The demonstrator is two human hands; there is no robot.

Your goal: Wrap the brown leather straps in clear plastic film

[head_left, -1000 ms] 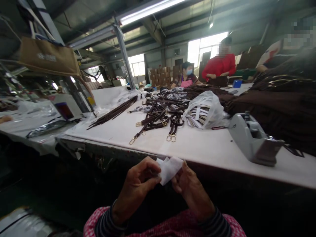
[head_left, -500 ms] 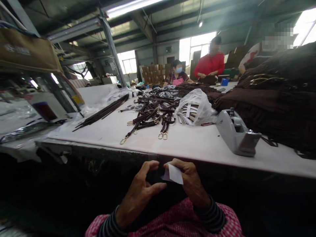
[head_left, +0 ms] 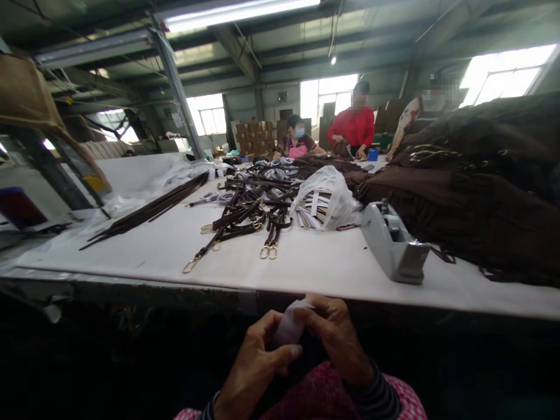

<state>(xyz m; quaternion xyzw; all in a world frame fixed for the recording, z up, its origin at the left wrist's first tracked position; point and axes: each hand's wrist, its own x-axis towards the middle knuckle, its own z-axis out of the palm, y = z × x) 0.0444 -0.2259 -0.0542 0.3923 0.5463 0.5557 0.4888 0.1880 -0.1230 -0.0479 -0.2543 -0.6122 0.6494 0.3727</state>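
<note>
One paper (head_left: 289, 326), white and curled, was between your left hand (head_left: 256, 361) and your right hand (head_left: 339, 329), just short of the near edge of the table (head_left: 306, 274). Your right hand was clamped on it, thumb and fingers pinching its two-o'clock corner. Your left hand curved around its nine-o'clock side, thumb and forefinger spread apart; whether they pressed on it, I could not tell. Striped cuffs (head_left: 380, 394) (the right one showed more plainly) ringed your wrists.

With twelve straight ahead of your hands, brown straps (head_left: 231, 220) with gold clips (head_left: 191, 265) lay tangled on the table at eleven, and long strips (head_left: 153, 210) lay side by side toward ten. A clear bag (head_left: 340, 192) of thin bands sat just past twelve, beside the straps. Between one and two stood the dispenser (head_left: 389, 251), grey and upright. Dark cloth (head_left: 446, 201) was heaped high at two. Across the table, a person in pink (head_left: 300, 151) was at twelve and a person in red (head_left: 355, 125) near one, a blue box (head_left: 373, 155) just beside the latter.
</note>
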